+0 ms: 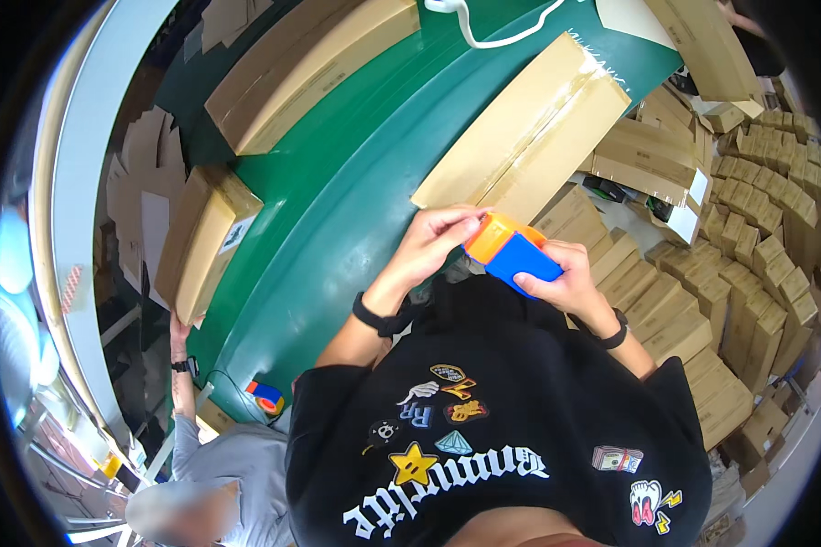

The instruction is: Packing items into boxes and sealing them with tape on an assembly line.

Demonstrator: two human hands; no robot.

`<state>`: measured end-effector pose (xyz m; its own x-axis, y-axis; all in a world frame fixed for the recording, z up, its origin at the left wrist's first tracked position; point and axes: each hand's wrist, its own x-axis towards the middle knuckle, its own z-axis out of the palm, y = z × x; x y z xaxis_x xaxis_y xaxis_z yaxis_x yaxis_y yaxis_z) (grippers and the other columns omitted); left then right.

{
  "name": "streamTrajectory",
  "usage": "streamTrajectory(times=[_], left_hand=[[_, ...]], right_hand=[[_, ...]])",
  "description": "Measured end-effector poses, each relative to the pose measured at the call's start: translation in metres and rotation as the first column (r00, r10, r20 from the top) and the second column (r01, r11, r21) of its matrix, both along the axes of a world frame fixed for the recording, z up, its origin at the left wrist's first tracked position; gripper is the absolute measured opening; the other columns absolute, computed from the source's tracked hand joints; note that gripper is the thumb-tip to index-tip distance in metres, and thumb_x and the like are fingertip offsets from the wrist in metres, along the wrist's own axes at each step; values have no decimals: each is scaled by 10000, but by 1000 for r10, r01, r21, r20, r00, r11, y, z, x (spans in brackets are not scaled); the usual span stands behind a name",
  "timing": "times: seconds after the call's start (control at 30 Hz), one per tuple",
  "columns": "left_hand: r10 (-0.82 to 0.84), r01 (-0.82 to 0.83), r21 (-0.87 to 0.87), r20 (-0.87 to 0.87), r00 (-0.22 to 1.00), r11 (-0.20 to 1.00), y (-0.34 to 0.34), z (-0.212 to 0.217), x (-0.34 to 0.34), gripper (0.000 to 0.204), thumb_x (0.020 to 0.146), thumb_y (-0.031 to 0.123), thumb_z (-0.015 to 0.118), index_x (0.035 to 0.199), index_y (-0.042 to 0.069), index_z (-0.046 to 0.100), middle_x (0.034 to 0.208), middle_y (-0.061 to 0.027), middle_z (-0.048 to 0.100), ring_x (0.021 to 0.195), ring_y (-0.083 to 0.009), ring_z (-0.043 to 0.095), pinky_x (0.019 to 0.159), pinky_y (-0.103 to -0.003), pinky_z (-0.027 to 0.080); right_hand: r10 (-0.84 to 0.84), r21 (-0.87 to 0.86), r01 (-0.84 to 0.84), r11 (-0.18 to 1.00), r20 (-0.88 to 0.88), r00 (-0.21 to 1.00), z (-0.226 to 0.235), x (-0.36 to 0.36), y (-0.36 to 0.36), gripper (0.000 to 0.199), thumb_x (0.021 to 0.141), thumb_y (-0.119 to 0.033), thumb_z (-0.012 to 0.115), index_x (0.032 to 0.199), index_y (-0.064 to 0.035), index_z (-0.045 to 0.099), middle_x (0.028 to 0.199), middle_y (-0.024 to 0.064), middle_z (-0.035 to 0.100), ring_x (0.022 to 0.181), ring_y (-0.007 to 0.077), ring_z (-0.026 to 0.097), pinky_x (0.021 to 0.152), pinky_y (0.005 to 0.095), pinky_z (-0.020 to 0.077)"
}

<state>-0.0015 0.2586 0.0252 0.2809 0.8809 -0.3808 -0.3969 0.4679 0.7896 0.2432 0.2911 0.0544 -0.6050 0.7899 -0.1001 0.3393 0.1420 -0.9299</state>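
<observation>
At the near edge of the green conveyor belt (pixel 337 210) | right hand (pixel 570 283) grips an orange-and-blue tape dispenser (pixel 511 251), fingers curled around its blue body | left hand (pixel 429 246) pinches its orange end with fingertips | dispenser sits just below a long sealed cardboard box (pixel 529 128).

Bright and even all over, with white glare at the far left and lower right rim, soft shadows only, straight box edges bent into curves, a black ring round the corners, and blur near the bottom left edge.
</observation>
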Motion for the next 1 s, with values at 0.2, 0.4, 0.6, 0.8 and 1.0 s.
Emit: streamTrajectory(times=[0.2, 0.4, 0.6, 0.8, 1.0], left_hand=[[298, -248, -372, 82, 951, 894, -45, -31, -4, 387, 994, 266, 475, 1179, -53, 590, 1158, -125, 637, 1065, -188, 602, 972, -331, 448], [384, -428, -222, -214, 898, 876, -44, -70, 0, 174, 923, 128, 586, 942, -11, 689, 889, -50, 682, 815, -121, 623, 736, -254, 490], [281, -364, -1, -635, 719, 931, -2, -129, -78, 134, 861, 96, 628, 900, 5, 718, 832, -41, 691, 753, -106, 600, 676, -262, 467], [205, -334, 72, -901, 382, 940, 13, -166, -46, 353, 858, 281, 702, 1052, -12, 683, 1026, -120, 692, 920, -174, 641, 852, -317, 503], [189, -99, 164, -912, 363, 981, 7, -119, -17, 380, 815, 413, 689, 1082, 143, 705, 853, -140, 703, 810, -289, 682, 728, -391, 529]], right_hand=[[54, -173, -12, 985, 241, 969, -9, -29, -24, 359, 765, -333, 755, 743, 11, 652, 582, 123, 580, 517, 190, 584, 514, 327, 452], [39, -285, 10, 958, 166, 985, -28, -45, -33, 356, 785, -332, 746, 725, 7, 652, 566, 80, 591, 522, 110, 561, 507, 302, 453], [0, -275, 70, 959, 247, 969, -25, -62, -20, 366, 794, -358, 723, 711, -5, 669, 559, 58, 616, 519, 103, 600, 506, 281, 472], [-60, -339, 172, 925, 316, 947, -53, -48, -18, 377, 797, -370, 712, 702, -8, 667, 533, 57, 606, 494, 113, 604, 483, 284, 470], [-77, -330, 177, 927, 295, 952, -48, -39, -22, 388, 789, -378, 722, 810, 7, 690, 566, 83, 615, 539, 135, 631, 532, 303, 490]])
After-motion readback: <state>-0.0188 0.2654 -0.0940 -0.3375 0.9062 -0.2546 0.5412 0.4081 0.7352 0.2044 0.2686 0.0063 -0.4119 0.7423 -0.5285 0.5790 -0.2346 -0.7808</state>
